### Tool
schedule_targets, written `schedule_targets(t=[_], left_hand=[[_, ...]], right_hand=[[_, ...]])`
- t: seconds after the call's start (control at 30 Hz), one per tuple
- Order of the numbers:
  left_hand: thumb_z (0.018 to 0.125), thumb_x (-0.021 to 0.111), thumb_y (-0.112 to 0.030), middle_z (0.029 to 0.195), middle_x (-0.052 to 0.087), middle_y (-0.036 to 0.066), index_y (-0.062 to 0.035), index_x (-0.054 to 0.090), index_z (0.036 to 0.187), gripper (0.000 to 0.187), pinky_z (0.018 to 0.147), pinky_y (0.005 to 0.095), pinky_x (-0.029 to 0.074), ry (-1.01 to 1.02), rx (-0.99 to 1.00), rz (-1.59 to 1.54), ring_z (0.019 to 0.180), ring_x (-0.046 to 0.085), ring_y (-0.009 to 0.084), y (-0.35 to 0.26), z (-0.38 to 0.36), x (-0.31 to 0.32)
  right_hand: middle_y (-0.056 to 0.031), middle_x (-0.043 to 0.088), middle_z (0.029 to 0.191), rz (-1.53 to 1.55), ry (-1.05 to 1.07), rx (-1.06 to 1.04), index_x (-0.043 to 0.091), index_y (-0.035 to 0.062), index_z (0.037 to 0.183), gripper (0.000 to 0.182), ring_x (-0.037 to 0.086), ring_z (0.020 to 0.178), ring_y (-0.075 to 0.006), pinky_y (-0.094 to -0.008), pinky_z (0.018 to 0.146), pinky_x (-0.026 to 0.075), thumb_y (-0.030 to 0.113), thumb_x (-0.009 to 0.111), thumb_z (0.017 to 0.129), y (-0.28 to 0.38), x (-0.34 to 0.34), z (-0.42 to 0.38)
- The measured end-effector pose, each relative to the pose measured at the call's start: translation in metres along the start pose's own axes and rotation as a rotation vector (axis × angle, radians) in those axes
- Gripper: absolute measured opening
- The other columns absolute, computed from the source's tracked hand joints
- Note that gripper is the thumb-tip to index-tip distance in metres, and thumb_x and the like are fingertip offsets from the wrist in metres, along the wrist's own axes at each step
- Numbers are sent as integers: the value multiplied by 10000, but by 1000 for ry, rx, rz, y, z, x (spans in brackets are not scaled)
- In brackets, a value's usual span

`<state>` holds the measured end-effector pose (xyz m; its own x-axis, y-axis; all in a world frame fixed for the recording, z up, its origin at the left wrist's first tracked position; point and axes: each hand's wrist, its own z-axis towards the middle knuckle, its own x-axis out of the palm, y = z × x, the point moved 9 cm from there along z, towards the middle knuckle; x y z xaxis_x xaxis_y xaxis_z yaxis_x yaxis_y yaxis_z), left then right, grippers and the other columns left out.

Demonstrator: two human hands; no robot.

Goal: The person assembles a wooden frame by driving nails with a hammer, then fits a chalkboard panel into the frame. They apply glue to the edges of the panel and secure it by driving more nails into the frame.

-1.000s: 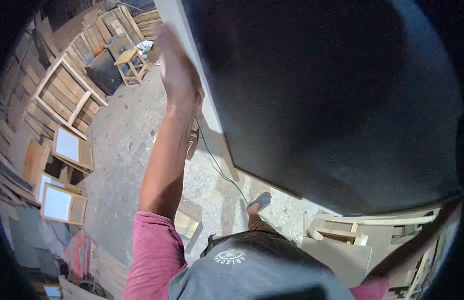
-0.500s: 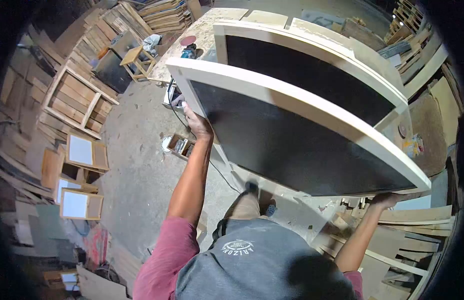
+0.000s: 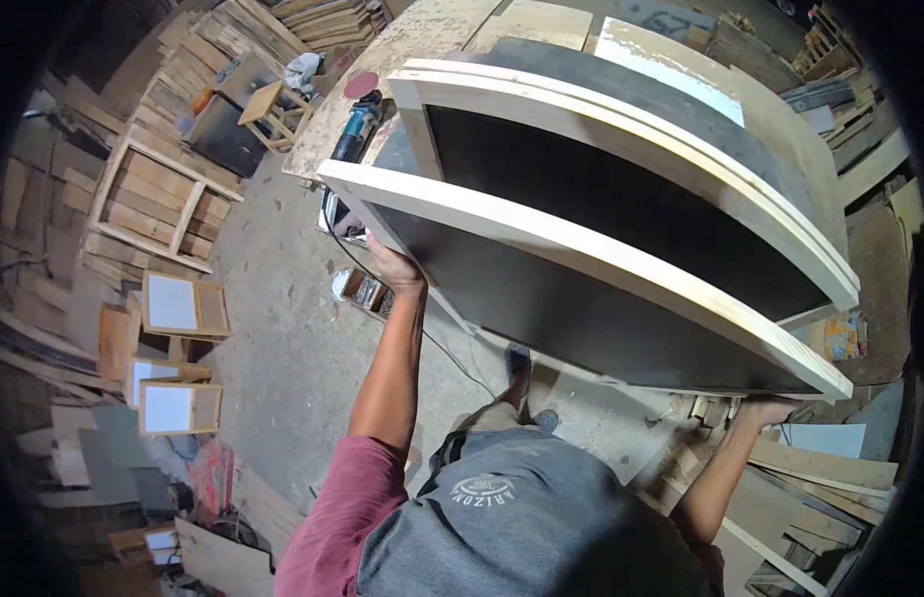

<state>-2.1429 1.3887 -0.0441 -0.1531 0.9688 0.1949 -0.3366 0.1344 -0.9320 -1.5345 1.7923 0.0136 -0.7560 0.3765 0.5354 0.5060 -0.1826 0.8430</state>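
Note:
A large pale wooden frame with a black panel (image 3: 581, 308) is held upright and tilted before me. My left hand (image 3: 394, 267) is closed on its left side rail, fingers partly hidden behind. Under its lower right corner, my right hand (image 3: 765, 408) grips the bottom edge, with most of the fingers hidden. Just beyond stands a second frame with a black panel (image 3: 621, 199), its top edge showing a double strip of wood. It overlaps the workbench (image 3: 432, 30) in this view.
An angle grinder (image 3: 358, 124) with a reddish disc lies on the bench's left edge, its cord trailing down to the floor. A small box of hardware (image 3: 367, 294) sits on the floor by my left hand. Wood offcuts (image 3: 810, 468) are piled at the right, and a stool (image 3: 273, 109) stands back left.
The top edge of the held frame has dropped in view and more of the second frame shows behind it. The bench and grinder appear nearer. Both hands keep their hold.

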Motion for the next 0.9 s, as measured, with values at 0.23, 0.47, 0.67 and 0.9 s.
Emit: schedule_targets(t=[0.23, 0.47, 0.67, 0.9], left_hand=[[993, 302, -338, 1109, 580, 151, 32, 485, 1197, 460, 887, 360, 448, -24, -182, -155, 1020, 560, 264, 8, 10, 15], [990, 316, -340, 1108, 576, 136, 33, 501, 1147, 445, 897, 341, 432, 15, -110, -72, 1027, 543, 233, 9, 14, 26], [972, 373, -314, 1121, 553, 129, 21, 486, 1170, 405, 911, 365, 428, 77, -141, 41, 991, 531, 241, 28, 22, 39], [928, 500, -226, 1048, 593, 155, 34, 502, 1128, 328, 839, 356, 462, 122, 44, 149, 910, 589, 272, 25, 29, 52]], right_hand=[[-118, 439, 1381, -52, 6, 30, 413, 97, 1377, 606, 443, 1235, -322, -479, 1053, 351, 513, 335, 942, -17, 16, 18], [-118, 455, 1359, -76, 47, -1, 416, 94, 1372, 619, 452, 1226, -317, -476, 1038, 374, 532, 327, 943, -10, 29, 16], [-128, 452, 1360, -67, -16, -115, 421, 31, 1352, 590, 445, 1215, -305, -452, 1043, 371, 472, 313, 976, -14, 1, 35], [-101, 473, 1345, 32, 1, -45, 440, 42, 1333, 550, 467, 1201, -285, -413, 1034, 379, 448, 371, 968, -9, 27, 19]])
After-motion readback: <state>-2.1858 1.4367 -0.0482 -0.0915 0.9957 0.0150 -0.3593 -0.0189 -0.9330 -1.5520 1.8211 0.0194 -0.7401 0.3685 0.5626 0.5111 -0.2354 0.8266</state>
